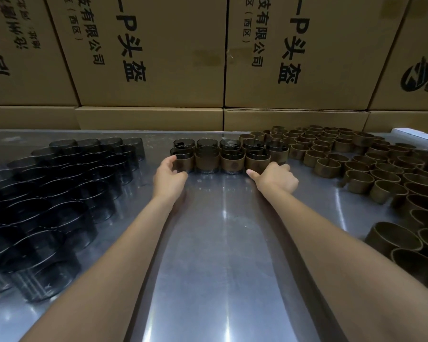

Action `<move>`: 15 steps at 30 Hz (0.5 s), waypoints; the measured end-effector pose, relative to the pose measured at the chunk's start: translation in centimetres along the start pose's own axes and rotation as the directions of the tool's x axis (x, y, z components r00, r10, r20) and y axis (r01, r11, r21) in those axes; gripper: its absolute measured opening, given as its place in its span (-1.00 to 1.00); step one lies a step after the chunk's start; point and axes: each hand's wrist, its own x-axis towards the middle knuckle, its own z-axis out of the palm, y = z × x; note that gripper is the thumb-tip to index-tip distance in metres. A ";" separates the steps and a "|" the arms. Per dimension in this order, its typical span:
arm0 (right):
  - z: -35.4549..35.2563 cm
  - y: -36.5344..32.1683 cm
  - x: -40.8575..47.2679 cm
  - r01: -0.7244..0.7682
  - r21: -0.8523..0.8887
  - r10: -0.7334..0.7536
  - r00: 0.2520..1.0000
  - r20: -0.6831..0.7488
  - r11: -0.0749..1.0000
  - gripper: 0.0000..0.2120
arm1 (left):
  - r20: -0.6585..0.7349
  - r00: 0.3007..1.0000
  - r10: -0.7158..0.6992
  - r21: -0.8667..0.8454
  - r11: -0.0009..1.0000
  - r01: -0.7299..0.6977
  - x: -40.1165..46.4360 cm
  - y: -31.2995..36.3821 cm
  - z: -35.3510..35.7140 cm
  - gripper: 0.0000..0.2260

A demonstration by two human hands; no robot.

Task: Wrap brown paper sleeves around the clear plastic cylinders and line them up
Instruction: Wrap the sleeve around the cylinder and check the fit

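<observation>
Squaring sleeved cylinders (220, 156): left hand (169, 175) cupping row's end, right hand (276, 177) loosely curled, holding nothing; next, I'm needing a bare cylinder (67, 183)

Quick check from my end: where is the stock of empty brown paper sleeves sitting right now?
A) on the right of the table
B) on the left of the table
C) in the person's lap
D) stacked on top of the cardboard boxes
A: the empty brown paper sleeves crowd the right side of the metal table, while the bare clear plastic cylinders fill the left.
</observation>
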 end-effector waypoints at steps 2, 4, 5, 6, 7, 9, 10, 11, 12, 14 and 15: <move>0.0 0.2 -0.6 0.017 0.019 -0.017 1.000 -0.022 1.000 -0.35 | -0.015 1.000 -0.005 -0.005 1.000 0.005 -0.2 0.1 -0.1 -0.48; 0.0 0.5 -1.4 0.052 0.073 -0.049 0.998 -0.047 0.996 -0.37 | -0.024 1.000 -0.001 -0.008 1.000 0.001 -0.5 0.3 -0.1 -0.50; 0.0 0.7 -1.8 0.067 0.116 -0.062 0.997 -0.049 0.991 -0.38 | -0.025 1.000 0.002 -0.009 1.000 -0.002 -0.7 0.4 -0.1 -0.51; -0.1 0.9 -2.2 0.077 0.170 -0.070 0.997 -0.044 0.982 -0.40 | -0.025 1.000 0.006 -0.007 1.000 -0.006 -0.9 0.6 -0.2 -0.52; -0.3 1.2 -2.6 0.083 0.236 -0.078 0.996 -0.032 0.968 -0.42 | -0.024 1.000 0.010 -0.002 1.000 -0.010 -1.2 0.8 -0.3 -0.53; -0.7 2.0 -3.4 0.098 0.400 -0.104 0.995 -0.005 0.911 -0.47 | -0.024 0.999 0.023 -0.002 1.000 -0.023 -2.1 1.0 -0.6 -0.57; -0.9 2.5 -3.9 0.107 0.484 -0.120 0.993 -0.002 0.868 -0.52 | -0.020 0.999 0.031 -0.005 0.999 -0.031 -2.6 1.1 -0.8 -0.60; -1.2 3.0 -4.5 0.113 0.556 -0.132 0.991 -0.007 0.824 -0.56 | -0.009 0.999 0.041 -0.005 0.999 -0.041 -3.3 1.2 -1.1 -0.62; -1.5 3.5 -5.1 0.118 0.609 -0.139 0.990 -0.013 0.784 -0.62 | 0.006 0.998 0.056 -0.002 0.998 -0.056 -4.0 1.3 -1.3 -0.65; -2.1 4.4 -6.6 0.131 0.664 -0.160 0.987 -0.018 0.736 -0.71 | 0.044 0.995 0.094 0.013 0.995 -0.094 -5.6 1.3 -1.9 -0.71; -2.4 4.8 -7.4 0.149 0.666 -0.183 0.983 -0.018 0.731 -0.75 | 0.072 0.991 0.111 0.025 0.993 -0.113 -6.5 1.4 -2.2 -0.73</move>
